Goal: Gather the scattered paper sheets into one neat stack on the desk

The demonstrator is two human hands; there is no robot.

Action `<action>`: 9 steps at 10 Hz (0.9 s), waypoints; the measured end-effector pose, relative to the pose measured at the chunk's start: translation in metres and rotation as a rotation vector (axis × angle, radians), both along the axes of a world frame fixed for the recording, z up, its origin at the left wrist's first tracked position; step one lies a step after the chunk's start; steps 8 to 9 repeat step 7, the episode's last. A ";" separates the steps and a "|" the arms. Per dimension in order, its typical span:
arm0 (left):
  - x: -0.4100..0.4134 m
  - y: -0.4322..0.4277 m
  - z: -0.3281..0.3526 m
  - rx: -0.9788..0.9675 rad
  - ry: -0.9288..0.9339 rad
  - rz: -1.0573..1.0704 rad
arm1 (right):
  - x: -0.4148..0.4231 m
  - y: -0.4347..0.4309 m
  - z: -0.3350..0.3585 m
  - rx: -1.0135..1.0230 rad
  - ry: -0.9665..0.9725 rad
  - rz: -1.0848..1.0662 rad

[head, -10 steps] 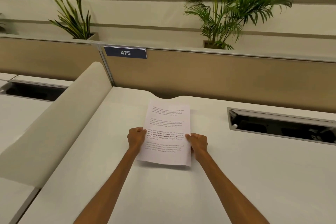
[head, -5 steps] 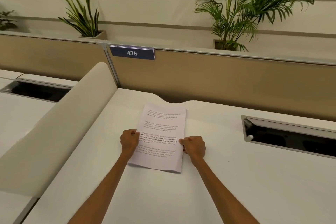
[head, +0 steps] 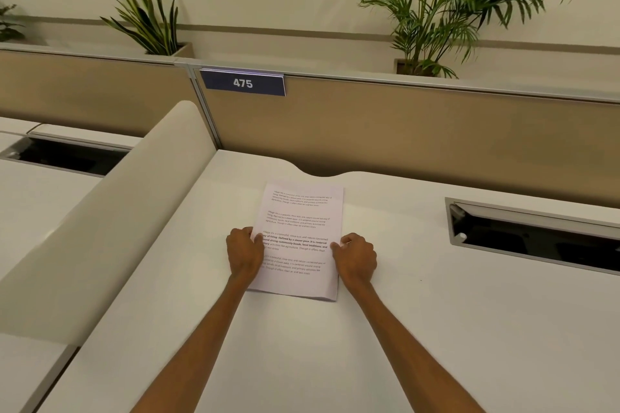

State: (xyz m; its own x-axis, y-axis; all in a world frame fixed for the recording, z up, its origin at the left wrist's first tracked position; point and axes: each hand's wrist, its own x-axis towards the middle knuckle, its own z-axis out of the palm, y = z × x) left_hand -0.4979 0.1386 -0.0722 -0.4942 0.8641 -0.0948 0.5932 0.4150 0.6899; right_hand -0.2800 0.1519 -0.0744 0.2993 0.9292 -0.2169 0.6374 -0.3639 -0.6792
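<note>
White desk (head: 436, 329) carries a paper stack (head: 302, 221); left hand (head: 244, 253) and right hand (head: 356, 256), fingers curled, grip its two side edges.

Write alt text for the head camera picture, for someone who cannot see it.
A person's left hand and right hand grip the side edges of a paper stack lying on a white desk. Behind it, a tan partition carries a sign reading 475, with potted plants beyond.
</note>
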 end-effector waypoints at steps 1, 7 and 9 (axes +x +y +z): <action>0.009 -0.006 0.002 -0.062 0.112 -0.018 | 0.003 -0.005 0.000 0.054 -0.014 0.054; 0.102 -0.014 0.085 0.426 0.304 -0.305 | 0.076 -0.040 0.094 0.472 0.094 0.143; 0.102 -0.014 0.085 0.426 0.304 -0.305 | 0.076 -0.040 0.094 0.472 0.094 0.143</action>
